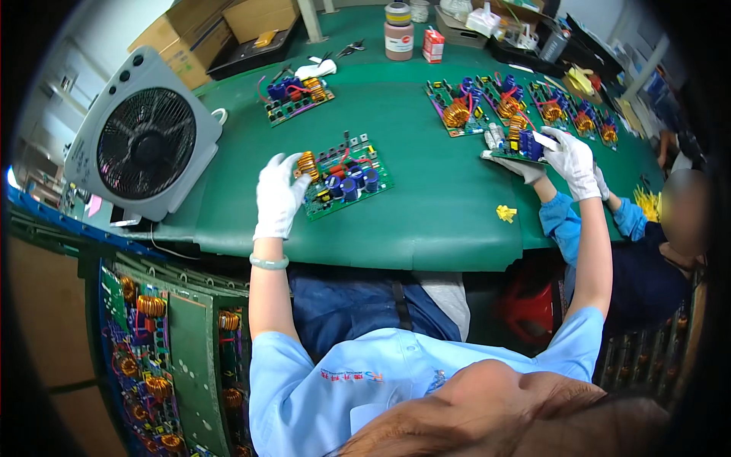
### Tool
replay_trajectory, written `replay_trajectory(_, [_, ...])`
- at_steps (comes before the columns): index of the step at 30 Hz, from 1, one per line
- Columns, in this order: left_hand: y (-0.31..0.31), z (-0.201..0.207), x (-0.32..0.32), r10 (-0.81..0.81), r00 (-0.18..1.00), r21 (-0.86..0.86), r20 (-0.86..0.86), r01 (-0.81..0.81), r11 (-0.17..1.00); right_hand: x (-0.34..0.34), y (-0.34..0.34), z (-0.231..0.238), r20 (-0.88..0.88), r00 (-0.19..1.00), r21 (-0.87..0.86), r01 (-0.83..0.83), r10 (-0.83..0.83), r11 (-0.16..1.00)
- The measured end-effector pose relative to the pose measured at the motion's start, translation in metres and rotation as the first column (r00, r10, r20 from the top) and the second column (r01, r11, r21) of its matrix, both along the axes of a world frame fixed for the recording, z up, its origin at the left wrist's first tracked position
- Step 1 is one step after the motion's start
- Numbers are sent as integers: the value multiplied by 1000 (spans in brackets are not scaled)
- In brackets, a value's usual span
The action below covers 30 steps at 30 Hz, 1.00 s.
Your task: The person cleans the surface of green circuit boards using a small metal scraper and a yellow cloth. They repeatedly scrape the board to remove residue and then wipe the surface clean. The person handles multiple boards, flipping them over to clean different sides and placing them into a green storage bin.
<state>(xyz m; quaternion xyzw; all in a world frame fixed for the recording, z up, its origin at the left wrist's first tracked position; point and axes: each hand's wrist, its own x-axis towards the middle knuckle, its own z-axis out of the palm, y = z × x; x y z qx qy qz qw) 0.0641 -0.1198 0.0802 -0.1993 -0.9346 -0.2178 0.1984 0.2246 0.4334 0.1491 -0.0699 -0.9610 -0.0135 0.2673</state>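
Note:
My left hand point(279, 196), in a white glove, grips the left end of a green circuit board point(356, 196) beside its copper-wound coil point(308, 166). That board lies flat on the table, with blue-topped capacitors along its near side. Out to the right, my gloved right hand point(572, 163) is closed at the right end of a second circuit board point(519, 154). A small white flat piece point(546, 142) shows at its fingertips; I cannot tell whether it is loose. A co-worker's gloved hand point(525, 169) supports this board from below.
Several similar boards point(455, 114) stand in a row at the far right; another board point(297, 97) lies at the far left. A grey fan point(147, 142) stands at left. Yellow scraps point(505, 213) lie near the front edge. A rack of boards point(183, 346) stands below left. A co-worker point(640, 263) is at right.

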Motion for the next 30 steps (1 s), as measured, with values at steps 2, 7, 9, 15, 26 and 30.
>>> replay_trajectory(2, [4, -8, -5, -112, 991, 49, 74, 109, 993, -8, -7, 8, -22, 1000, 22, 19, -19, 1000])
replay_trajectory(7, [5, -33, -27, -240, 964, 148, 112, 222, 964, -20, -64, 45, -30, 999, -26, 25, -26, 999])
replay_trajectory(9, [8, -33, -32, -232, 957, 165, 173, 204, 965, -19, -83, 50, -47, 996, -91, 67, -71, 994])
replay_trajectory(15, [-24, -40, -54, -91, 994, 194, 57, 79, 978, -16, -142, 17, -239, 971, -535, -135, 4, 834])
replay_trajectory(26, [10, -25, 67, -117, 962, 408, -248, 213, 887, 29, -323, -108, -176, 981, -265, -133, 88, 955])
replay_trajectory(30, [37, -62, 122, -188, 981, 677, 39, 113, 728, 60, -325, -91, -190, 878, -409, -477, 438, 778])
